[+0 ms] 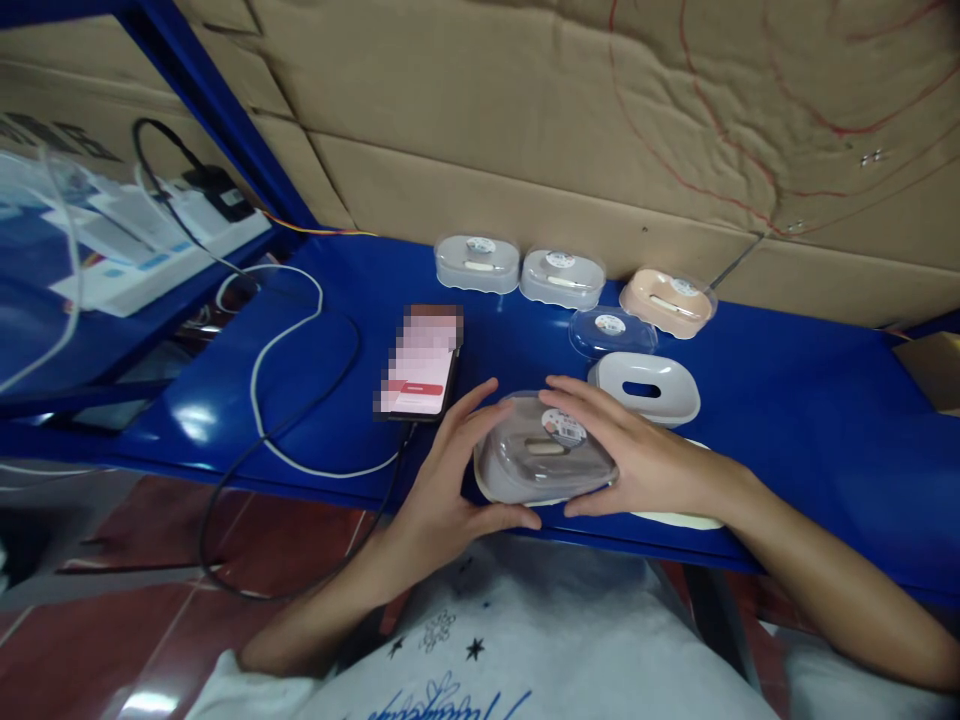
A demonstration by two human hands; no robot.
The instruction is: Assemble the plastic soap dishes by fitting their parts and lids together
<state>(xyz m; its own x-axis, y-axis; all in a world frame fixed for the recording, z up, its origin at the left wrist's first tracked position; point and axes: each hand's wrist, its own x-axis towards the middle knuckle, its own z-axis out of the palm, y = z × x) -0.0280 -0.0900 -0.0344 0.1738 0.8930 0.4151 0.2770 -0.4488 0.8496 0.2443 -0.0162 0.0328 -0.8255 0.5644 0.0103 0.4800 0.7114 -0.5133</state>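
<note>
Two points of contact, head view: my left hand (444, 488) and right hand (641, 455), both half-curled, clasp opposite ends of the grey box (501, 480) near the front edge of the blue tabletop (787, 430). Expected handling: light, stiff, slightly slippery; the clear lid (517, 425) may crack. Grip low. Appearance: rounded oval, pale slot (545, 449), printed label (564, 427).

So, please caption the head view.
Both hands hold a clear-covered grey oval plastic box over a glossy blue table.
</note>
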